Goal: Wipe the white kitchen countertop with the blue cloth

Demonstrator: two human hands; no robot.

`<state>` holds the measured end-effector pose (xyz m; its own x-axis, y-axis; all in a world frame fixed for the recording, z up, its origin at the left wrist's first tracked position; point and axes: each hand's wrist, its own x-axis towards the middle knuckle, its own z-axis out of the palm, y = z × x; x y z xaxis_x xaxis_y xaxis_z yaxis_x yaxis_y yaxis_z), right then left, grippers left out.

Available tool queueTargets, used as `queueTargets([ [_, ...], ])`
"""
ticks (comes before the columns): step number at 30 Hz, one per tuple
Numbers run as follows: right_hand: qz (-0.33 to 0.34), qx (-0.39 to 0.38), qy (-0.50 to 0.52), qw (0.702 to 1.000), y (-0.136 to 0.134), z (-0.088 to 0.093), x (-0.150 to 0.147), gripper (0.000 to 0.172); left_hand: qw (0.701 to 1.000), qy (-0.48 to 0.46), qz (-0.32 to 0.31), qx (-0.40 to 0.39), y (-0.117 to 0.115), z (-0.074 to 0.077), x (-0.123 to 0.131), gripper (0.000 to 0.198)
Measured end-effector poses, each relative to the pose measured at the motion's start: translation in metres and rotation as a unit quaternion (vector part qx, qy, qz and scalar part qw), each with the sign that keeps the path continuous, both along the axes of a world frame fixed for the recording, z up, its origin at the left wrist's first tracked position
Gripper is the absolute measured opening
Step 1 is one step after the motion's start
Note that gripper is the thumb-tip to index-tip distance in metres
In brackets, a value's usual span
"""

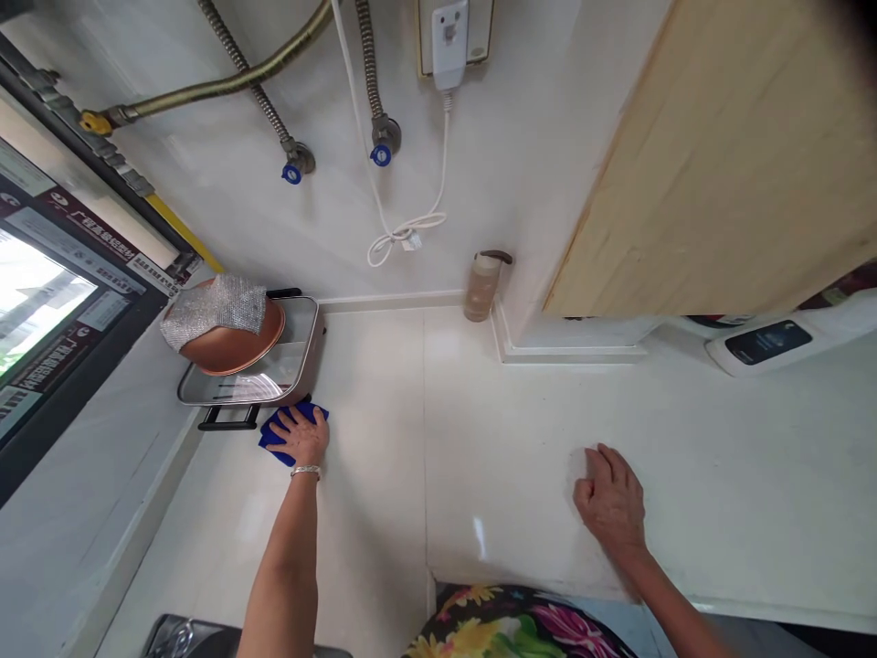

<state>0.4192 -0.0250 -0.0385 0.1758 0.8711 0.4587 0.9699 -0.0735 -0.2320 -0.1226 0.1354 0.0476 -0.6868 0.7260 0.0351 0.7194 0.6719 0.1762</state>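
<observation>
My left hand lies flat, fingers spread, on a folded blue cloth on the white countertop. Just beyond the cloth stands a rectangular electric pan with black handles. A copper-coloured round pan rests on it, with a silvery mesh cloth draped over that pan. Over on the right, my right hand leans on the countertop with its fingers curled in, and nothing shows in it.
A brownish bottle stands against the back wall by the corner. Hoses, blue-handled valves and a plugged-in white cord are on that wall. A wooden cabinet door overhangs the right side, near a white appliance. A window is at left.
</observation>
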Motion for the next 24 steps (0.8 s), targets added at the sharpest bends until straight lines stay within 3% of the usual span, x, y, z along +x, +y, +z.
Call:
queueTargets([
  [8, 0.009, 0.019, 0.0, 1.0, 0.002, -0.001, -0.002, 0.06, 0.999, 0.016, -0.038, -0.002, -0.018, 0.002, 0.025, 0.075],
  [20, 0.016, 0.019, 0.016, 1.0, 0.002, 0.003, -0.004, 0.059, 0.982, 0.05, -0.179, -0.036, -0.063, -0.004, 0.096, 0.068],
  [24, 0.018, 0.027, 0.015, 0.999, 0.002, 0.005, -0.004, 0.053, 0.967, 0.077, -0.243, -0.027, -0.091, -0.012, 0.122, 0.066],
])
